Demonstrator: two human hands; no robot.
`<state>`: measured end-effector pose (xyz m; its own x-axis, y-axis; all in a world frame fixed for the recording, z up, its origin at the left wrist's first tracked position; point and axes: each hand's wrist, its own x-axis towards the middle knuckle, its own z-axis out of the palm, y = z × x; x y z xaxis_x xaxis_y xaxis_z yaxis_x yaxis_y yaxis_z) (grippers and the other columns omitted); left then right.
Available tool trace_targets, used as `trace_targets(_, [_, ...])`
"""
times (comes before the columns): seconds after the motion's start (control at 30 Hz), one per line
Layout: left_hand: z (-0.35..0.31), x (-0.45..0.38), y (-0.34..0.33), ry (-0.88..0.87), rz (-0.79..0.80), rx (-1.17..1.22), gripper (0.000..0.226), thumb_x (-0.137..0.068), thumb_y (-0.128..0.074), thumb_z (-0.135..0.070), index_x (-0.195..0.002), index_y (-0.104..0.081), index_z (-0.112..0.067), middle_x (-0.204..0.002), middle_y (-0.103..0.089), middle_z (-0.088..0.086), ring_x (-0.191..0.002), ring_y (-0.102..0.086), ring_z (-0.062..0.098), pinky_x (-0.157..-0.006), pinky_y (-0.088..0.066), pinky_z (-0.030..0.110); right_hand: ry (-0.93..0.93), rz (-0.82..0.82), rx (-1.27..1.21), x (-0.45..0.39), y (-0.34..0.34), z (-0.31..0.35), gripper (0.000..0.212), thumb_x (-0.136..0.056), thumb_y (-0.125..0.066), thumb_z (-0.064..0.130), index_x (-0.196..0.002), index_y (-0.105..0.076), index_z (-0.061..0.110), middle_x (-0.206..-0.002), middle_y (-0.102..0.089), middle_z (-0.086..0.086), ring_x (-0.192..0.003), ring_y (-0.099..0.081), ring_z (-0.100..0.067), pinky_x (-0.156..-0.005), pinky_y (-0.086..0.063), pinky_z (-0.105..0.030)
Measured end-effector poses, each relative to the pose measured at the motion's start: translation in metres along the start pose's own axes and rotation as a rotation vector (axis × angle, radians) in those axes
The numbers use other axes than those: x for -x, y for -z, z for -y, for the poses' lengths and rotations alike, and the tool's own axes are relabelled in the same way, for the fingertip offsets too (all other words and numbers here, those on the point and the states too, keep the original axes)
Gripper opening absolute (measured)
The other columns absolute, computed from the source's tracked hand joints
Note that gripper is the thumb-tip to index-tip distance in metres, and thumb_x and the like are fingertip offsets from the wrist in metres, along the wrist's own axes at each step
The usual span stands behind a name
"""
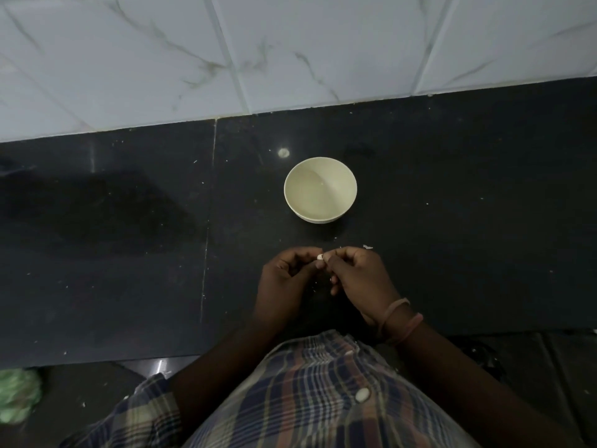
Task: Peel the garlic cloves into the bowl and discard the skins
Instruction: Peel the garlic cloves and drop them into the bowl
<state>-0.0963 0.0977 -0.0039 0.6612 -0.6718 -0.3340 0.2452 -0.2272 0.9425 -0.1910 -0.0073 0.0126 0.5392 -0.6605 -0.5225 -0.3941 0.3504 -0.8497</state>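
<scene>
A small pale garlic clove [319,256] shows between my two hands, just above the black counter. My left hand [287,276] has curled fingers and pinches the clove from the left. From the right, my right hand [358,273] pinches the same clove with thumb and fingertips. A cream bowl [320,190] stands on the counter a little beyond my hands, and I see nothing inside it. A small white scrap of skin [367,246] lies on the counter by my right hand's knuckles.
The black stone counter [129,237] runs left to right, with a seam left of my hands and tiny white flecks on it. White marble tiles [290,53] rise behind it. A green bundle [19,396] sits below the counter edge at lower left.
</scene>
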Motion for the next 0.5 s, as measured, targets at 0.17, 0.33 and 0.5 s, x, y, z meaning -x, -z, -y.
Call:
trace_targets(0.17, [0.010, 0.003, -0.006, 0.107, -0.048, 0.204, 0.013, -0.094, -0.067, -0.007, -0.105, -0.073, -0.011, -0.100, -0.077, 0.013, -0.091, -0.072, 0.024, -0.084, -0.057, 0.042, -0.004, 0.005, 0.031, -0.002, -0.002, -0.005, 0.019, -0.097, -0.063, 0.019, -0.086, -0.072, 0.007, -0.048, -0.056, 0.006, -0.042, -0.047, -0.011, -0.043, -0.039, -0.025])
trace_targets(0.33, [0.012, -0.001, -0.003, 0.230, -0.086, 0.647, 0.027, -0.088, -0.066, -0.009, -0.115, -0.067, -0.003, -0.107, -0.073, 0.017, -0.091, -0.069, 0.022, -0.085, -0.057, 0.030, -0.078, 0.028, -0.091, 0.001, -0.010, -0.009, 0.024, -0.100, -0.058, 0.017, -0.084, -0.067, 0.003, -0.057, -0.052, -0.007, -0.044, -0.046, -0.015, -0.046, -0.040, -0.026])
trace_targets(0.5, [0.019, -0.003, 0.003, 0.319, -0.082, 0.705, 0.026, -0.100, -0.054, -0.005, -0.123, -0.062, 0.001, -0.108, -0.072, 0.015, -0.086, -0.070, 0.016, -0.077, -0.058, 0.025, -0.135, 0.034, -0.350, 0.005, -0.018, -0.012, 0.023, -0.103, -0.052, 0.009, -0.082, -0.062, 0.005, -0.068, -0.054, -0.005, -0.056, -0.051, -0.012, -0.051, -0.048, -0.026])
